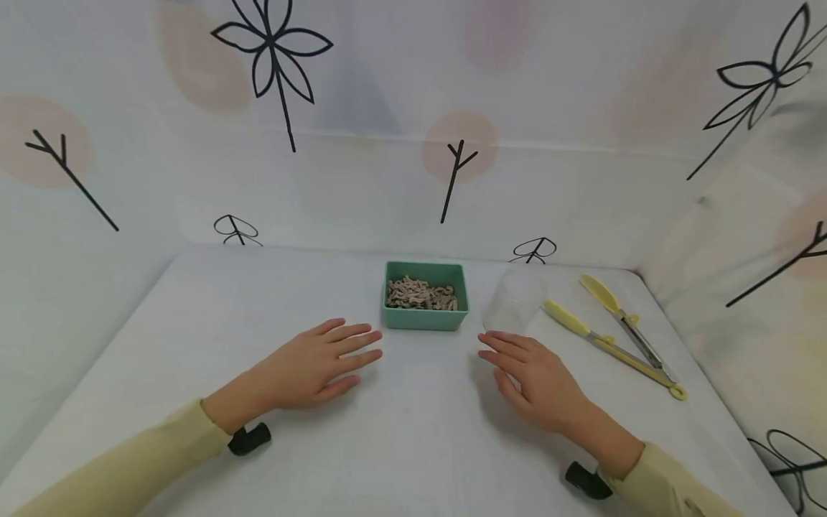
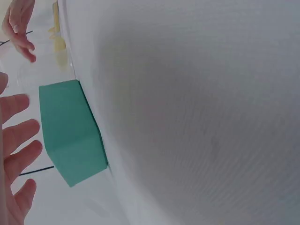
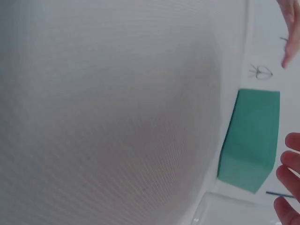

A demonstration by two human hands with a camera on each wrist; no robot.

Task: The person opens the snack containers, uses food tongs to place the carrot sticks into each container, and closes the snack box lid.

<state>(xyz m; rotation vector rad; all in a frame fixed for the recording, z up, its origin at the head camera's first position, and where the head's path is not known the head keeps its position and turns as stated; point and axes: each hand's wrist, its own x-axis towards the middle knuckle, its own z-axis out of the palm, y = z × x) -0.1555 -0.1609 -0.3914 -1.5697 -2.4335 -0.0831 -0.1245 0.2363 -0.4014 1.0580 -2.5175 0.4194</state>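
Note:
A green rectangular container [image 1: 423, 319] holds a heap of small beige-brown curled pieces [image 1: 420, 294]. Just to its right stands a clear, see-through cup or jar [image 1: 513, 298], its outline faint against the white cloth. My left hand [image 1: 316, 365] hovers over the table left of and nearer than the container, fingers straight and spread, holding nothing. On the other side, my right hand [image 1: 533, 377] is near the clear vessel's front, fingers extended and slightly bent, also holding nothing. The container's green side [image 2: 72, 126] shows beyond the left fingers in the left wrist view.
Yellow-tipped tongs [image 1: 620, 341] with metal arms lie spread at the right side of the table. White cloth [image 1: 413, 445] covers the tabletop. A white curtain with plant drawings [image 1: 388, 194] rises behind and along both sides.

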